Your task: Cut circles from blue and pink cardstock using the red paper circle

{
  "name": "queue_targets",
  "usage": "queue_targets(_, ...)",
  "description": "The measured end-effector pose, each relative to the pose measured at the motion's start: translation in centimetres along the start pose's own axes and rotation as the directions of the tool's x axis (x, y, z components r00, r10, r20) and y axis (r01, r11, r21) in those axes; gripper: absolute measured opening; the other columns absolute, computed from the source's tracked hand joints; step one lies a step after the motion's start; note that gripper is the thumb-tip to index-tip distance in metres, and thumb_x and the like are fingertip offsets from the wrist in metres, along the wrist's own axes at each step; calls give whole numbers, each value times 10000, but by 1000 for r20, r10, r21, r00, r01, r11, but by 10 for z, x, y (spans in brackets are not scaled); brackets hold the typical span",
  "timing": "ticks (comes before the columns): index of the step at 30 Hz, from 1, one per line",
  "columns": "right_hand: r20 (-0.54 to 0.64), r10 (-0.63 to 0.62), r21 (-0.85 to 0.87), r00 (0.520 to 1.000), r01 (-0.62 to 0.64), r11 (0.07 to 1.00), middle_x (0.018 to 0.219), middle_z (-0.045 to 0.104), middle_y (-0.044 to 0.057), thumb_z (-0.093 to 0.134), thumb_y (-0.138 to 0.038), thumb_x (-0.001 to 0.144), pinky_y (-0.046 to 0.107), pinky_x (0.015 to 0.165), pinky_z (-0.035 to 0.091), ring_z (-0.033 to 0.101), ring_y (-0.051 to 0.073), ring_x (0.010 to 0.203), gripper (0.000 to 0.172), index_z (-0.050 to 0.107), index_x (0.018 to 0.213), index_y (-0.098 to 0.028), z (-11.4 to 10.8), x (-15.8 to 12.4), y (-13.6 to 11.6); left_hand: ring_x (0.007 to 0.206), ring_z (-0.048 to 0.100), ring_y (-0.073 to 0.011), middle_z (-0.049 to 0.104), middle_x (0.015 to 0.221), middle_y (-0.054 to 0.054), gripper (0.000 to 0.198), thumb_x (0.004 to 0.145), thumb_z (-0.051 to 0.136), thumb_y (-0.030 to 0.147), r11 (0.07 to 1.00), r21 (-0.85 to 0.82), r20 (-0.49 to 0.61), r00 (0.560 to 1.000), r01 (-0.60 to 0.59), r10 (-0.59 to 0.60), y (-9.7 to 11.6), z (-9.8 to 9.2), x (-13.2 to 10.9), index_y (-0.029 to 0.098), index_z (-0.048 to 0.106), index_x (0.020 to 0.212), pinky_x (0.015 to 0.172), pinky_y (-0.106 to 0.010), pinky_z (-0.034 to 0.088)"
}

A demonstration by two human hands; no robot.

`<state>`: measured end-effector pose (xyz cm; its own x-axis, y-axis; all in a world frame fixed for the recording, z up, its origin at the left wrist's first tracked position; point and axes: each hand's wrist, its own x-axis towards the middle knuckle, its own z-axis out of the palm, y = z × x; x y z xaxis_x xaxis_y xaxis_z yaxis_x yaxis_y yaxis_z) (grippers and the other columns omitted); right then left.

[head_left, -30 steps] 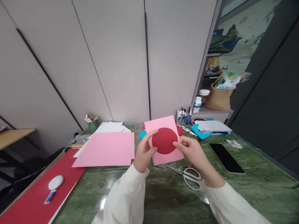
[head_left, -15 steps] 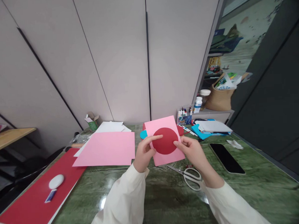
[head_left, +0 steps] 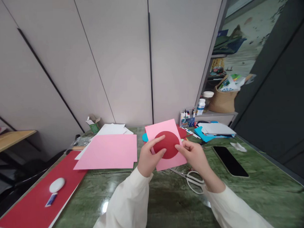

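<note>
A small pink paper sheet (head_left: 160, 128) is held up above the green table, with a red paper circle (head_left: 168, 144) lying on its face. My left hand (head_left: 148, 159) grips the sheet's left edge, thumb pressed on the circle's left side. My right hand (head_left: 194, 155) pinches the sheet's right edge, its thumb on the circle's right rim. Both hands are closed on the papers.
Scissors (head_left: 193, 179) lie under my right wrist. A black phone (head_left: 229, 160) lies to the right. A large pink sheet (head_left: 107, 151) and red sheet (head_left: 37, 200) with a white oval object (head_left: 56, 184) lie left. Pens, bottles and a basket (head_left: 223, 99) stand at the back right.
The sheet with the circle has tilted slightly and shifted a little left and down. My left thumb has slid further onto the circle.
</note>
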<state>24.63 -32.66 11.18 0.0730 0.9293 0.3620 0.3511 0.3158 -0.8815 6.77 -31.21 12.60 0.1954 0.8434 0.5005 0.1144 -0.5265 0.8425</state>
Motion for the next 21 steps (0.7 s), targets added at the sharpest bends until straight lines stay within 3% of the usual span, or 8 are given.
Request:
queue_targets(3,41,-3,3,999,3,1000,495,284,-54,535,-448,768,219,433,218,270,85,469,402,375,510,-184,0,1,0,1106,514,-247,597,1169,-53,452,711,616,172,1000,14,-7,1000,-4,4,-1,0,0,228,570,1157,917,-378,438)
queue_targets(7,97,25,123,995,-37,992,547,442,-31,533,-443,772,216,461,309,387,106,498,306,504,625,-176,-3,1,-3,1110,512,-245,568,1212,-42,504,700,623,157,1000,26,44,999,-7,6,0,-2,-1,245,543,1190,916,-371,444)
queue_targets(13,27,27,161,999,-31,986,560,475,-23,552,-408,773,225,484,328,412,113,512,272,529,637,-174,-7,2,-1,1123,502,-231,549,1237,-33,543,695,620,126,1000,19,128,992,1,-3,1,-2,-2,254,519,1213,922,-349,438)
queue_targets(21,-51,-18,150,999,26,988,549,423,-28,562,-389,775,233,492,308,370,107,511,287,507,594,-173,-6,-2,-3,923,610,-215,682,992,-58,251,737,611,205,999,-42,129,992,-5,11,-1,-1,0,202,677,979,835,-327,477)
